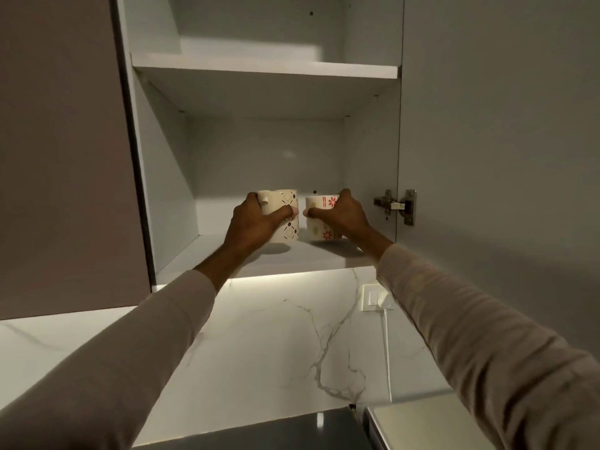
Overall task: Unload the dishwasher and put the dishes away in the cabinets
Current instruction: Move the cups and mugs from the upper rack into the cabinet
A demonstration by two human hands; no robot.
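Observation:
Both arms reach up into an open white wall cabinet. My left hand (pixel 255 219) grips a cream mug with a dark diamond pattern (pixel 289 230), its base at the bottom shelf (pixel 292 259). My right hand (pixel 341 214) holds a white mug with red flowers (pixel 319 230) just to its right, slightly above the shelf or touching it; which I cannot tell. The two mugs stand side by side, nearly touching. Fingers hide much of both mugs.
The upper shelf (pixel 266 68) holds nothing I can see. The cabinet door (pixel 500 141) hangs open at the right, on a metal hinge (pixel 397 206). A closed cabinet front (pixel 61 157) is at the left. Below are a marble backsplash (pixel 276 336), a wall socket (pixel 373 297) with a cord, and a dark counter (pixel 276 430).

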